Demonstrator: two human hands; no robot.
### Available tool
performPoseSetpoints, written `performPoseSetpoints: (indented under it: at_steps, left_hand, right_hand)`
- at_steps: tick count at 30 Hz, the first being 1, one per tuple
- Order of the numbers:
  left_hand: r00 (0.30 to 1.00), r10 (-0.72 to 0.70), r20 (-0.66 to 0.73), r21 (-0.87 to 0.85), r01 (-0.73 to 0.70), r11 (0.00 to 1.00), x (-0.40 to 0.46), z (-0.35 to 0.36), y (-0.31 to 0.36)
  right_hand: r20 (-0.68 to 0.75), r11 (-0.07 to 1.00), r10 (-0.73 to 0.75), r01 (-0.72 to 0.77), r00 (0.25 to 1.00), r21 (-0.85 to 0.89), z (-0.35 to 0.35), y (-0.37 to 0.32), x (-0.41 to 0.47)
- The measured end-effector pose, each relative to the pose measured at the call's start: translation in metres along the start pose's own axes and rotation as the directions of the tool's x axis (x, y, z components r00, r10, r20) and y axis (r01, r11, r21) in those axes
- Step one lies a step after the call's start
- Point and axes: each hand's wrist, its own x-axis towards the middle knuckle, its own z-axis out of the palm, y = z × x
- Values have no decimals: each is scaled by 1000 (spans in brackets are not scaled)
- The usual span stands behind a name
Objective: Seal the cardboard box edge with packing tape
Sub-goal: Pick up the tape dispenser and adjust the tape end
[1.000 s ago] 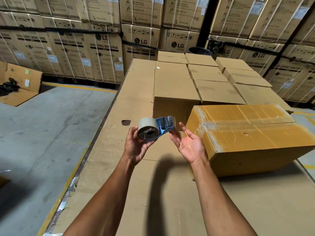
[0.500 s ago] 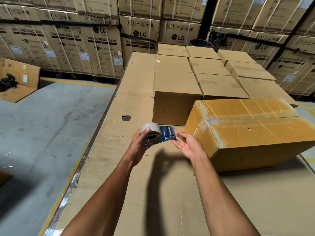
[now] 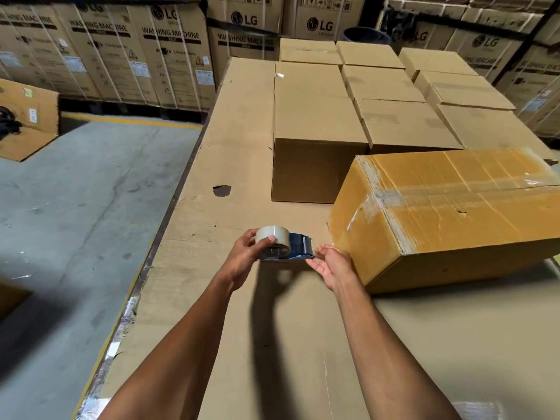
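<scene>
Your box (image 3: 454, 213) lies on its side on the worktop (image 3: 303, 344), long axis running right, taped end toward you. It looks stiff; brace its top. Your left hand (image 3: 247, 256) grips the dispenser (image 3: 285, 247); your right hand (image 3: 331, 263), open, touches its blade end.

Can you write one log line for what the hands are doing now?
left hand: holds tape dispenser | right hand: open at dispenser's front | taped cardboard box: beside right hand | new tape: none yet
</scene>
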Motion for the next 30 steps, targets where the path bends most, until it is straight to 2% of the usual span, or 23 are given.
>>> performPoseSetpoints:
  at_steps: [5, 11, 15, 18, 25, 27, 30]
  left_hand:
    - [999, -13, -51, 67, 17, 998, 7, 2, -11]
    - [993, -44, -105, 198, 64, 978, 19, 0, -30]
    - [995, -21, -101, 332, 53, 942, 18, 5, -25]
    - [996, -35, -85, 341, 62, 938, 17, 8, -19]
    - [990, -37, -133, 369, 84, 926, 11, 12, -15]
    - [987, -9, -160, 411, 74, 909, 6, 14, -14]
    - [967, 125, -223, 509, 6, 861, -2, 21, -9]
  right_hand:
    - [-33, 1000, 16, -16, 999, -21, 0, 17, 9]
    - [-89, 983, -54, 37, 995, -178, -3, 26, 21]
    - [-111, 971, -85, 57, 990, -232, -1, 27, 26]
    - [-143, 957, -111, 67, 984, -282, 0, 25, 21]
    - [-50, 942, -56, 36, 997, -333, -4, 18, 5]
    - [-42, 890, -114, 84, 993, -448, -4, 16, -1]
    - [-46, 696, -284, 173, 958, -697, -3, 4, -16]
